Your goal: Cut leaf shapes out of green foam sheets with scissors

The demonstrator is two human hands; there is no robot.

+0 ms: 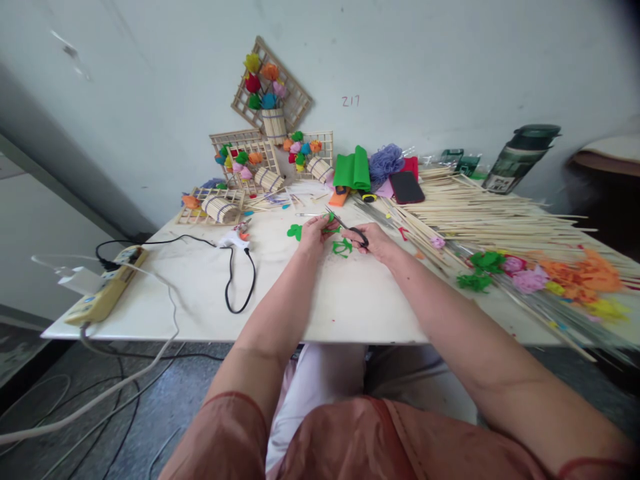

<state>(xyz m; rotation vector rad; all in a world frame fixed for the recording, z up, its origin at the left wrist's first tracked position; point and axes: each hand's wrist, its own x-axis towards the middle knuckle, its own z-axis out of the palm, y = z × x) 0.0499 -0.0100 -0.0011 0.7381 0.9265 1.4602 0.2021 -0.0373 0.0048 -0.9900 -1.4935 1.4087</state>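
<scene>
My left hand is closed on a small piece of green crepe paper over the middle of the table. In my right hand are black-handled scissors, their blades pointing left toward that paper. Just left of my left hand lies a cut green paper shape. Green paper offcuts rest on the table between and below my hands. Behind them lies a thin pen-like stick.
A white glue gun and its black cable lie left, near a power strip. Behind stand stick frames with paper flowers. Green crepe rolls, a phone, many bamboo sticks and a tilted bottle occupy the right.
</scene>
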